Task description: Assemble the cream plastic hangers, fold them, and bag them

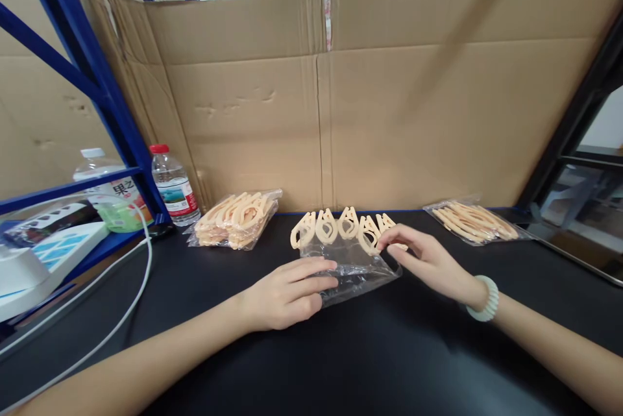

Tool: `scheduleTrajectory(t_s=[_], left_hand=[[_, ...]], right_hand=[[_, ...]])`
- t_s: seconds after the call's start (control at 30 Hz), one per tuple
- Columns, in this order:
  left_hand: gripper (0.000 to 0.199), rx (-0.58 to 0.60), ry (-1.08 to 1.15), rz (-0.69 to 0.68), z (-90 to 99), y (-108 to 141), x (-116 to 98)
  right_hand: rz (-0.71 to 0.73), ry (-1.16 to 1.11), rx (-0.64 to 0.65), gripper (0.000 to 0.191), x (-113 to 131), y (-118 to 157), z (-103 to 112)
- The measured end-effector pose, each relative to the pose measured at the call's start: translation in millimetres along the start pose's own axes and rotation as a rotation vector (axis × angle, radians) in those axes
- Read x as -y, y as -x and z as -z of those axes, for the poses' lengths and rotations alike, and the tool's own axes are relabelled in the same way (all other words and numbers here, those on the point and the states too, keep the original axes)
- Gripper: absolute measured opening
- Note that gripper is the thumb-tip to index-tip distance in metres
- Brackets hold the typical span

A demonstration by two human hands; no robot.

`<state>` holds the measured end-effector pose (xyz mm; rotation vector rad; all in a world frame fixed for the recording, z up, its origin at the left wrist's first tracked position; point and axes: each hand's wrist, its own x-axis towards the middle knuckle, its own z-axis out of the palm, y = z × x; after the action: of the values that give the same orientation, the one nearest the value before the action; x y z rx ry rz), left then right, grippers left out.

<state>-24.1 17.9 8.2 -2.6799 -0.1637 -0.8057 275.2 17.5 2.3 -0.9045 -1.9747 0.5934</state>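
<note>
A clear plastic bag (357,280) lies between my hands on the black table, its far edge over the near ends of some cream plastic pieces. My left hand (289,293) is at its left side, fingers over the film and bent around the near edge. Bent inward at the bag's far right corner, my right hand (428,260) has thumb and fingertips close together at the film, beside the rightmost pieces. Several cream, clip-like pieces with rounded loops, such as this piece (348,222), stand in a row just beyond the bag. The exact fingertip contact is partly hidden.
A bagged stack of cream pieces (236,218) sits at the left, a flatter bagged bundle (474,221) at the right. Further left are a red-capped water bottle (174,185), a larger bottle (109,192), a white cable (141,293) and a blue frame (104,104). A cardboard wall (438,124) closes the back.
</note>
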Motion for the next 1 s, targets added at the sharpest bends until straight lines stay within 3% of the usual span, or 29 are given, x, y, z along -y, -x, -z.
scheduleTrajectory(t_s=[0.1,0.33,0.5,0.67,0.87,1.0], left_hand=[[0.022,-0.014,-0.002,-0.06,-3.4,1.0,1.0],[0.012,-0.05,-0.025,-0.091,-12.0,4.8,3.4],[0.041,-0.043,0.196,0.047,-12.9,7.8,6.8],[0.068,0.006,0.538,0.146,-6.5,6.7,9.8],[0.023,-0.08,0.746,0.635,-1.5,-7.1,-2.5],[0.013,-0.047,0.632,0.697,-5.7,-10.5,-6.3]], right_hand=[[0.041,0.043,0.15,0.018,6.9,2.7,-1.1],[0.348,0.237,0.229,0.031,21.2,8.9,-6.6],[0.434,0.489,0.311,0.012,24.9,14.5,-17.4],[0.438,0.517,0.377,0.018,23.3,16.2,-20.7],[0.444,0.564,0.423,0.023,19.7,15.8,-24.6],[0.475,0.599,0.428,0.026,18.4,15.8,-26.3]])
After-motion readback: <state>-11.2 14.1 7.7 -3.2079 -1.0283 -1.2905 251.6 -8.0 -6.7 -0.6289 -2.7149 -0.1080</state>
